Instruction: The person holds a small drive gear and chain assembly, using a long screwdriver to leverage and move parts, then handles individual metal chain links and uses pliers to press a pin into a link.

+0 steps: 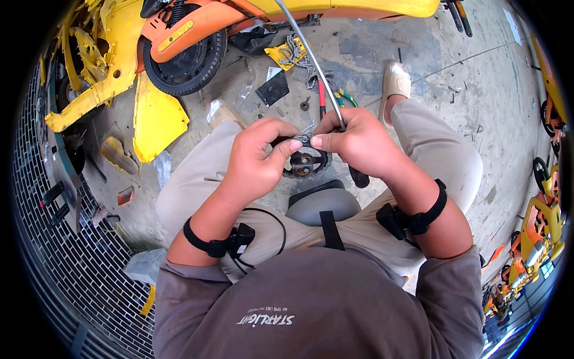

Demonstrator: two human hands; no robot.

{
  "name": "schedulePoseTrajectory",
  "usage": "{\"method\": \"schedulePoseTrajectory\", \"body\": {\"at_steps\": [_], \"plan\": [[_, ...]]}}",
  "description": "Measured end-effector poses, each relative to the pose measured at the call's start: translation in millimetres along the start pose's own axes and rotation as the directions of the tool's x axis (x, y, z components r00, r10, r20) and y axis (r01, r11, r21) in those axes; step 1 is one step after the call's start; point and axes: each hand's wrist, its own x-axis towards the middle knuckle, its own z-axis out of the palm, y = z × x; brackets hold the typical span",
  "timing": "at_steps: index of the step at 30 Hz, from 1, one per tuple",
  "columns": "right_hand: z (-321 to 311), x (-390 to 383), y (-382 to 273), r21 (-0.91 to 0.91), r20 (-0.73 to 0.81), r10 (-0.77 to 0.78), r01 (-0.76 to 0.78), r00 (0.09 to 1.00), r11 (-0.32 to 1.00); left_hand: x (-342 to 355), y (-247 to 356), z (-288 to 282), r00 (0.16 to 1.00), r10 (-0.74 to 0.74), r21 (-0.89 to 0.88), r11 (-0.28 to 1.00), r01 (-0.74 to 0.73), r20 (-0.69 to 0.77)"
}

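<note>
The left hand (254, 152) and right hand (365, 143) meet over the floor (365, 51), well in from its left edge by the bricks (60, 197). Each grip pinches a chain (304, 137) between thumb and fingers, the thumb tips close together. The chain is between the person's knees, just above a dark metal part (304, 163). A rod (311, 57) meets the right hand's fingers; whether they clasp it cannot be told.

Wears dark grey-brown short-sleeved tee (359, 299), white print (266, 321) on front; pale beige trousers (439, 131). Black forearm straps (200, 242), each with a black module (391, 222); thin black cable (281, 224) near the left one. Beige right slipper (396, 82).
</note>
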Motion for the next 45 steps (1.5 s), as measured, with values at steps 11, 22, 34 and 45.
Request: {"method": "schedulePoseTrajectory", "body": {"at_steps": [11, 22, 34, 45], "plan": [[-9.7, 1.2, 5.6, -0.004, 0.086, -0.246, 0.247, 0.966, 0.969, 2.8, 2.3, -5.3, 0.985, 0.173, 0.171, 0.971, -0.166, -0.025], [-15.9, 8.0, 8.2, -0.180, 0.210, -0.332, 0.370, 0.920, 0.912, 6.6, 4.2, -10.2, 0.872, 0.478, 0.434, 0.767, -0.472, 0.102], [-8.9, 4.0, 5.0, -0.332, 0.257, -0.416, 0.484, 0.872, 0.810, 4.9, 0.3, -12.8, 0.830, 0.522, 0.380, 0.740, -0.556, 0.198], [-26.6, -2.4, -8.3, 0.003, 0.161, -0.231, 0.234, 0.960, 0.972, 6.5, -4.9, -13.7, 0.857, 0.503, 0.362, 0.782, -0.507, 0.113]]}}
